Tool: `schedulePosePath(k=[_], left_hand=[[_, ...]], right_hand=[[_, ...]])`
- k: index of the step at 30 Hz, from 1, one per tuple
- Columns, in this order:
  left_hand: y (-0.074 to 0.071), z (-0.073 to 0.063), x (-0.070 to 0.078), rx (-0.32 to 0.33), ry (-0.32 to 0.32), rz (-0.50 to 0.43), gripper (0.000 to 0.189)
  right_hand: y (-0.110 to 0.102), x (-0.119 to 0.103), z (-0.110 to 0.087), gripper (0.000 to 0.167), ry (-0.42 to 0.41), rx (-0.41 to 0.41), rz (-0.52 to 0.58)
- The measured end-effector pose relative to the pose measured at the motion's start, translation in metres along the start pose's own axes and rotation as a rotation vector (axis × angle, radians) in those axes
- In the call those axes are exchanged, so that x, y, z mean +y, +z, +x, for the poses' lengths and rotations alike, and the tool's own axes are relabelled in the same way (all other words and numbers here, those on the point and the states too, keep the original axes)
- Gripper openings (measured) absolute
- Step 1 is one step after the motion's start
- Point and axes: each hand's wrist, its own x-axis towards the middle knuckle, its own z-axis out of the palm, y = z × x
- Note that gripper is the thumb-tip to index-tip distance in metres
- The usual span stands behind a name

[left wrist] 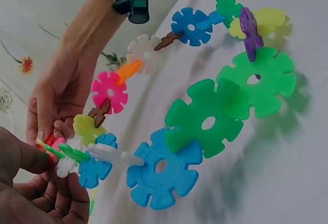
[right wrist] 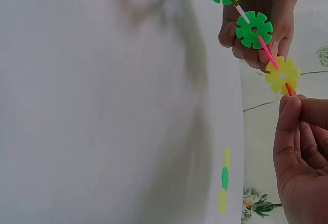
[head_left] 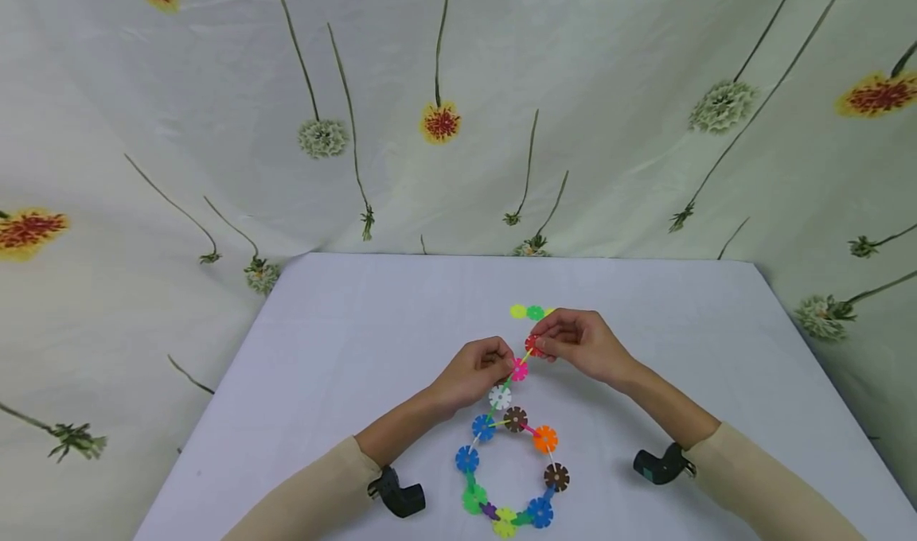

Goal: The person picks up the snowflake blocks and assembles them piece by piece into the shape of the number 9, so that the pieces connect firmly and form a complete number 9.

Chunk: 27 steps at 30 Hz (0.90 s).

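Observation:
Slotted plastic flower discs are joined edge to edge into a ring with a tail. My left hand (head_left: 476, 370) pinches the tail around the pink disc (head_left: 520, 369). At the tail's far end, my right hand (head_left: 583, 346) holds the red disc (head_left: 532, 345) between thumb and fingertips. Edge-on, a yellow disc (right wrist: 282, 75) links the pink and red ones. Below the left hand come a green disc (right wrist: 254, 29) and a white disc (head_left: 500, 398), then the ring, with a blue disc (head_left: 483, 427) at its top. Fingers partly cover the pink and red discs.
A short row of loose discs lies beyond the right hand: a yellow one (head_left: 518, 311), a green one (head_left: 535, 313) and another yellow, partly hidden. A white cloth covers the table (head_left: 358, 326). Flower-patterned fabric (head_left: 609, 111) hangs behind it.

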Motion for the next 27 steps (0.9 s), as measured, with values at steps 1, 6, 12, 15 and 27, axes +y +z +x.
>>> schedulePosePath(k=[1, 6, 12, 15, 27], left_hand=[[0.001, 0.000, 0.000, 0.002, 0.001, 0.001, 0.014], [0.005, 0.000, 0.000, 0.024, -0.011, 0.007, 0.014], [0.006, 0.002, -0.003, 0.046, 0.004, 0.016, 0.013], [0.005, 0.002, -0.003, 0.030, 0.015, 0.011, 0.014], [0.002, 0.000, -0.001, -0.017, 0.017, 0.026, 0.013]], right_hand=[[0.001, 0.000, 0.000, 0.019, -0.002, 0.005, -0.001], [0.004, 0.002, 0.000, 0.016, -0.006, 0.039, -0.014], [0.010, 0.003, -0.003, 0.013, -0.049, 0.103, -0.137], [0.012, 0.001, -0.004, 0.013, -0.076, 0.108, -0.202], [0.005, 0.008, -0.007, 0.030, 0.183, 0.019, 0.154]])
